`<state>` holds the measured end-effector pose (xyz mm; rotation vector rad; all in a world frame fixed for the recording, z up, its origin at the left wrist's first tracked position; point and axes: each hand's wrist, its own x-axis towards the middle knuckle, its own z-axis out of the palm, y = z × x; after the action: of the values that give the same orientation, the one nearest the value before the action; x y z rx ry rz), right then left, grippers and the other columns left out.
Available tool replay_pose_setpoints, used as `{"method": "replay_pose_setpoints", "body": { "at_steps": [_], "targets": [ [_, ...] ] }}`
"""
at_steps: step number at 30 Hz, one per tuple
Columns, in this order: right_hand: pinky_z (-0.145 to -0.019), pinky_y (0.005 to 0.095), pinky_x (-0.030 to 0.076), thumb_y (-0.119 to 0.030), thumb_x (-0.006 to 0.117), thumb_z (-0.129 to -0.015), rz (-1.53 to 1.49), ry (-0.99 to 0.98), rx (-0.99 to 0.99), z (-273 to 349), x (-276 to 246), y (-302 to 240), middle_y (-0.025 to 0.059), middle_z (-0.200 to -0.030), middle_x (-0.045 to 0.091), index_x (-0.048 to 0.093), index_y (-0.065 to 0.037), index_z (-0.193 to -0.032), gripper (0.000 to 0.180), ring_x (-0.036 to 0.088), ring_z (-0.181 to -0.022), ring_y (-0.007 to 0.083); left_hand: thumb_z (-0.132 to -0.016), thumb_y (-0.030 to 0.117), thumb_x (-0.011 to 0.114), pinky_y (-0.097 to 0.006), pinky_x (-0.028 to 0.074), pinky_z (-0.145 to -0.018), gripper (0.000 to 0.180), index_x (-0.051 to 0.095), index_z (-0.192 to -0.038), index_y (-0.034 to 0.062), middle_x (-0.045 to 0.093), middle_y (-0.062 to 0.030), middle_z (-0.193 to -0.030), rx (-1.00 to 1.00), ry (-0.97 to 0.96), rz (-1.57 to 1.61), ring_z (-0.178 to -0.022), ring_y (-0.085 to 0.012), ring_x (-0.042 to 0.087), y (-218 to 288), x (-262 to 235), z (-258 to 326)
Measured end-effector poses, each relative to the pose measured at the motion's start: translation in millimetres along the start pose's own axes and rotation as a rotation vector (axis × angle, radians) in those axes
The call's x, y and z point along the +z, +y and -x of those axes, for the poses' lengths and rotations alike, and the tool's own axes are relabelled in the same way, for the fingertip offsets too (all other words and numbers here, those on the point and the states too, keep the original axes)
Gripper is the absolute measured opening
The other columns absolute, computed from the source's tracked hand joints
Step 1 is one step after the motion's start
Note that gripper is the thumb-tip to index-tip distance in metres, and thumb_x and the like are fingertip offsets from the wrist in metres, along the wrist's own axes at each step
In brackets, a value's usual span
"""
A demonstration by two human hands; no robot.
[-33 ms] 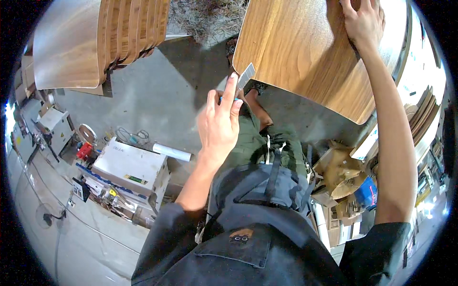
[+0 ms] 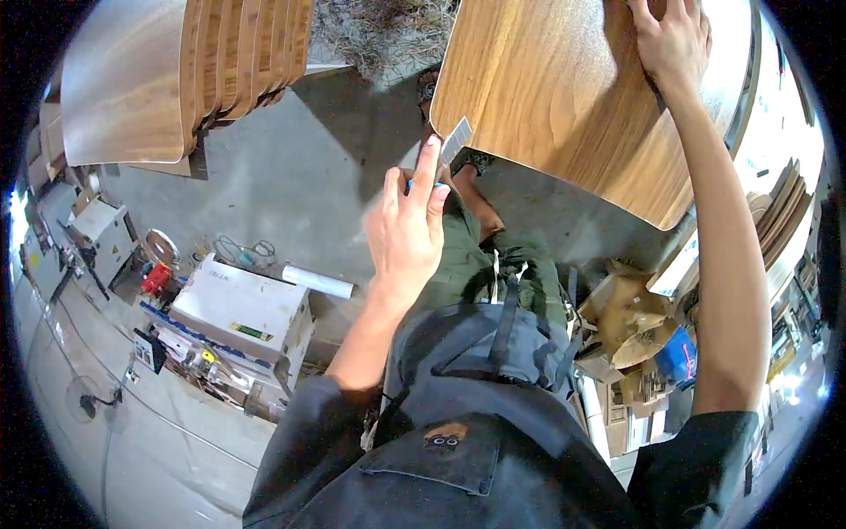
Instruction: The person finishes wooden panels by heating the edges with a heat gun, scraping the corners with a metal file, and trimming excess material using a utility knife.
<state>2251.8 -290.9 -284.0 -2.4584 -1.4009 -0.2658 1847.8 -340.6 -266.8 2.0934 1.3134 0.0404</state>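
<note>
Pinching a small grey abrasive strip (image 2: 456, 141) against the lower-left edge of the curved wooden panel (image 2: 546, 97), the left hand (image 2: 407, 234) works while the right hand (image 2: 674, 40) presses flat at one o'clock; stacked panels (image 2: 203, 70) wait at eleven o'clock, so most work seems left.

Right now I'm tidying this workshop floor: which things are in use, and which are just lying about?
In use:
- curved wooden panel, steadied by the right hand
- small grey strip, held by the left hand at the panel's edge

Lying about:
- stack of bent wooden panels
- white box
- white roll
</note>
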Motion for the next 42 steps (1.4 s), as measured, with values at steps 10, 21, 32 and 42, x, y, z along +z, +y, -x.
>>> {"method": "replay_pose_setpoints", "body": {
  "at_steps": [10,21,32,42],
  "targets": [
    [-0.126,0.0533,0.034,-0.046,0.063,-0.106,-0.004,-0.013,0.032,3.3,-0.7,-7.4,0.0215,-0.165,0.047,0.056,-0.011,-0.156,0.061,0.041,-0.153,0.0429,-0.115,0.036,0.053,-0.052,0.058,-0.079,0.048,0.054,-0.161,0.0237,0.070,-0.0225,-0.111,0.003,0.042,0.043,-0.096,-0.0466,0.071,0.2,-3.5,-10.1],
    [-0.127,0.0533,0.034,-0.047,0.062,-0.107,-0.025,-0.052,0.044,1.5,-2.3,-3.3,0.0204,-0.166,0.046,0.055,-0.013,-0.157,0.061,0.040,-0.154,0.0426,-0.115,0.040,0.051,-0.054,0.058,-0.076,0.048,0.055,-0.161,0.0238,0.070,-0.0213,-0.108,0.094,0.026,-0.008,-0.091,-0.0456,0.071,-16.1,-14.2,-30.3],
    [-0.128,0.0539,0.033,-0.049,0.062,-0.107,0.008,-0.042,0.029,1.0,0.2,1.1,0.0210,-0.166,0.045,0.054,-0.013,-0.158,0.063,0.040,-0.155,0.0423,-0.115,0.043,0.051,-0.056,0.060,-0.078,0.050,0.053,-0.163,0.0271,0.072,-0.0289,-0.114,0.076,-0.068,-0.054,-0.092,-0.0511,0.072,-13.0,-26.9,-28.7],
    [-0.128,0.0538,0.033,-0.050,0.061,-0.107,0.014,-0.059,0.012,1.7,-1.8,1.6,0.0207,-0.167,0.044,0.052,-0.012,-0.159,0.064,0.039,-0.154,0.0425,-0.114,0.044,0.051,-0.054,0.058,-0.070,0.049,0.055,-0.161,0.0295,0.067,-0.0183,-0.107,0.182,-0.083,-0.120,-0.085,-0.0444,0.071,-21.7,-40.5,-66.1]
  ]
}}
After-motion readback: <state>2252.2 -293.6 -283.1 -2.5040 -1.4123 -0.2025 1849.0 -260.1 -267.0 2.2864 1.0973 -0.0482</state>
